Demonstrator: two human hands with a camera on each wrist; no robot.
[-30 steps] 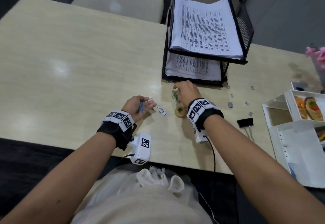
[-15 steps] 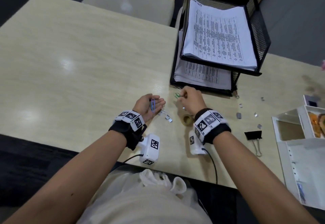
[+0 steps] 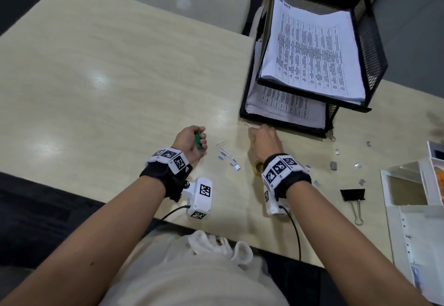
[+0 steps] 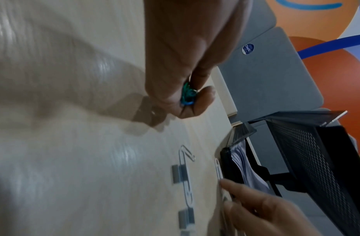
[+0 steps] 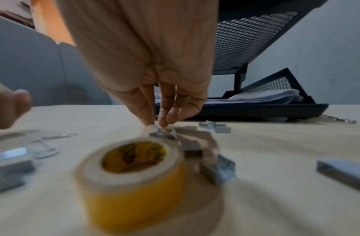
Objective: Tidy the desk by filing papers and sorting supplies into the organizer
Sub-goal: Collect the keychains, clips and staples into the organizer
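My left hand (image 3: pixel 192 140) hovers just above the desk, fingers curled round a small bunch of green and blue paper clips (image 3: pixel 198 140) (image 4: pixel 187 94). My right hand (image 3: pixel 263 138) reaches down to the desk at the front rim of the black two-tier paper tray (image 3: pixel 283 126). Its thumb and fingertips (image 5: pixel 167 118) pinch the end of a silver paper clip (image 3: pixel 247 124) (image 4: pixel 218 169) lying along that rim. Both tiers hold printed sheets (image 3: pixel 312 51).
Between my hands lie loose silver paper clips (image 3: pixel 222 144) and staple blocks (image 3: pixel 236 165). A yellow tape roll (image 5: pixel 134 172) sits under my right wrist. More staple blocks (image 3: pixel 334 165) and a black binder clip (image 3: pixel 353 195) lie to the right, by the white organizer (image 3: pixel 406 176).
The green clip has passed from my right hand into my left, which has closed round it. My right hand has moved forward to the silver clip at the tray's rim.
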